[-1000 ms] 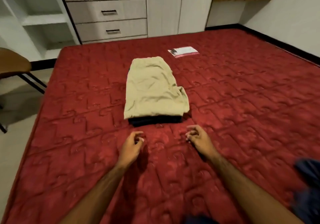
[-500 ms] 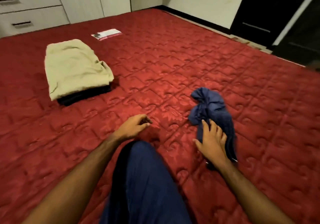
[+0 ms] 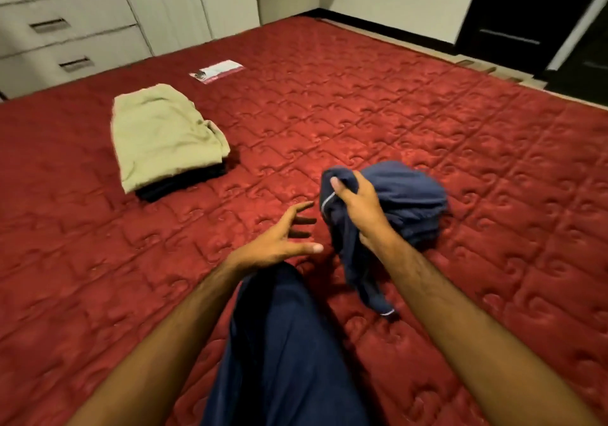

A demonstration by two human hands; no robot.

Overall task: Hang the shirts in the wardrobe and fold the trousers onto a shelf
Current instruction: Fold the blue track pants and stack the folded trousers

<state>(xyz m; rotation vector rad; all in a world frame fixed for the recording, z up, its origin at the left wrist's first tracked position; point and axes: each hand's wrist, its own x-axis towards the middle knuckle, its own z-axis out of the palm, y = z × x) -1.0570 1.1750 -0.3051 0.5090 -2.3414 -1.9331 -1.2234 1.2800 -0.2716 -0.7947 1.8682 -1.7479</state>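
A crumpled navy blue garment (image 3: 408, 202) with a thin pale stripe is lifted off the red mattress (image 3: 427, 103), and my right hand (image 3: 358, 208) grips it at its left side. Part of it hangs down towards the mattress. My left hand (image 3: 283, 241) hovers just left of it, fingers spread and holding nothing. At the left lies a folded beige pair of trousers (image 3: 164, 132) stacked on a folded dark garment (image 3: 184, 182).
My own leg in dark blue trousers (image 3: 283, 353) lies on the mattress between my arms. A small red and white packet (image 3: 217, 70) lies further back. White drawers (image 3: 65, 44) stand at the back left, a dark cabinet (image 3: 533, 14) at the back right.
My view swung right from the folded stack. My right hand went from lying on the blue garment to gripping it and raising it. My left hand opened its fingers and moved towards it.
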